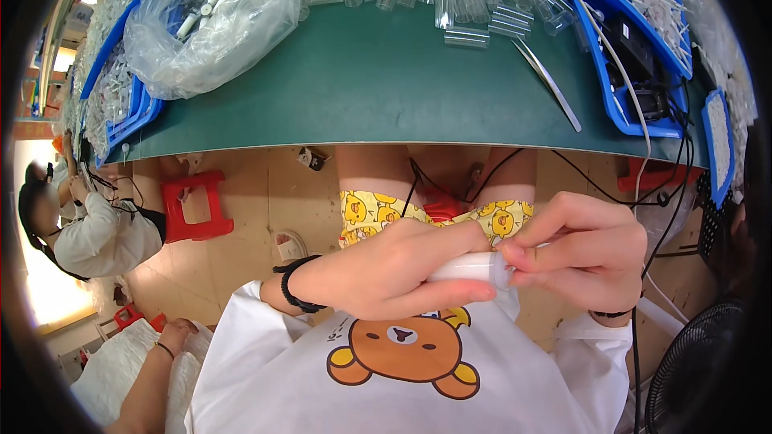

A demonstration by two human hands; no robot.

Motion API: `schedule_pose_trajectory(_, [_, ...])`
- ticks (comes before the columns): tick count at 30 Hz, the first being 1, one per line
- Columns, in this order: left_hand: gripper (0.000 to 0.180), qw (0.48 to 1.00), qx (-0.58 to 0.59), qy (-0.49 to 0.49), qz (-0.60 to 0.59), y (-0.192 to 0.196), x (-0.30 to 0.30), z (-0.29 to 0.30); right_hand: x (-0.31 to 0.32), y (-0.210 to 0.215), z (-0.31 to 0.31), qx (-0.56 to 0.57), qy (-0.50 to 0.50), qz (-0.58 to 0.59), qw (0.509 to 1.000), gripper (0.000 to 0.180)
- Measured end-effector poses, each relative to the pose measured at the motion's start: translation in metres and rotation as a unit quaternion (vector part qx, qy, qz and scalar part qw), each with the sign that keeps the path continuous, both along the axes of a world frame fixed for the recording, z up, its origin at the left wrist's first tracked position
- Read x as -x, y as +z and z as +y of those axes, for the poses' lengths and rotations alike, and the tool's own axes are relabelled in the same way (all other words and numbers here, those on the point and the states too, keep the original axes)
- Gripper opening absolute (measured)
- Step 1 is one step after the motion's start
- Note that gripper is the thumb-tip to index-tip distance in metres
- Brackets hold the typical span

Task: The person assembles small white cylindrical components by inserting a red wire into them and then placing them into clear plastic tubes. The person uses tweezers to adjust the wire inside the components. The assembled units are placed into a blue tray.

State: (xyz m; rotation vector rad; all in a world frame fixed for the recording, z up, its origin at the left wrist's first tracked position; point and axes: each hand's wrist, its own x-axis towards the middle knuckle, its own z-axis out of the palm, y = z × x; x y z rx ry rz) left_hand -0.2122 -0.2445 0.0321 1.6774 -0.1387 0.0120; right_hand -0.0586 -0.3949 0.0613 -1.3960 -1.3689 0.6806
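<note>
In front of my chest, my left hand (pixel 394 267) is wrapped round a white cylinder with a clear plastic end (pixel 465 268), which points to the right. The fingertips of my right hand (pixel 581 251) pinch together at that clear end. Whether they hold a separate small part there is hidden by the fingers. Both hands are over my lap, nearer to me than the table edge. On the green table (pixel 354 88), metal tweezers (pixel 548 87) lie at the right, and many short clear tubes (pixel 466 12) are heaped at the back.
A clear plastic bag (pixel 153 48) with white cylinders (pixel 213 10) stands at the table's left. Blue trays (pixel 147 116) hold small parts on both sides; the right blue tray (pixel 615 112) also holds black devices. Cables (pixel 635 88) hang at the right, near a black fan (pixel 696 362). Co-workers sit at the left.
</note>
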Motion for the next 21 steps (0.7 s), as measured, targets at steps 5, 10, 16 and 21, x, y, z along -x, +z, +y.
schedule_pose_trajectory(5, [0.024,0.999,0.022,-0.019,0.024,0.006,-0.001,-0.001,-0.004,-0.002,0.001,0.012,0.037,0.012,0.999,0.011])
schedule_pose_trajectory(10, [0.024,0.998,0.026,-0.029,0.042,0.000,0.003,-0.003,-0.003,-0.008,0.000,0.029,0.048,0.044,0.997,0.007])
schedule_pose_trajectory(16, [0.023,0.999,0.010,0.011,0.031,-0.004,0.003,-0.009,-0.003,-0.016,0.003,0.011,0.046,0.083,0.995,0.007])
schedule_pose_trajectory(21, [0.023,0.999,0.016,0.018,0.028,-0.004,0.004,-0.011,-0.003,-0.015,0.003,0.024,0.041,0.087,0.995,0.009])
